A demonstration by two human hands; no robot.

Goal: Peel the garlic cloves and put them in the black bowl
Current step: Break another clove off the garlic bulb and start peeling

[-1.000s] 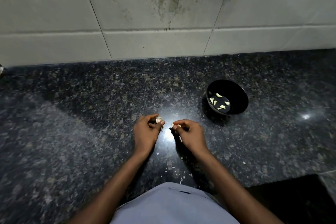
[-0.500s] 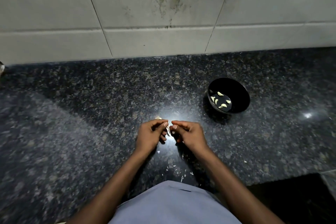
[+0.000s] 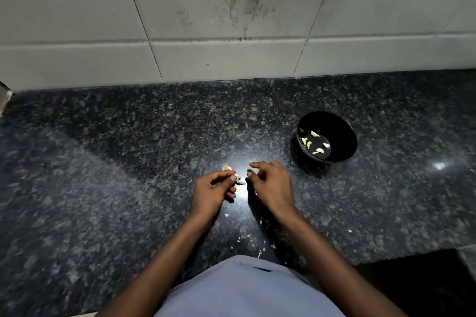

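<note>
Your left hand (image 3: 213, 192) pinches a garlic clove (image 3: 238, 179) in a closed grip just left of your right hand (image 3: 270, 184), whose fingers curl loosely apart, holding nothing I can make out. The black bowl (image 3: 342, 136), on the worktop (image 3: 128, 162) up and right of that hand, holds several peeled cloves (image 3: 314, 143). Skin flakes (image 3: 244, 235) lie below your wrists.

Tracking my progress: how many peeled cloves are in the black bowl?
6 peeled cloves lie scattered on the floor of the black bowl, toward its left side; the near wall may hide others.
</note>
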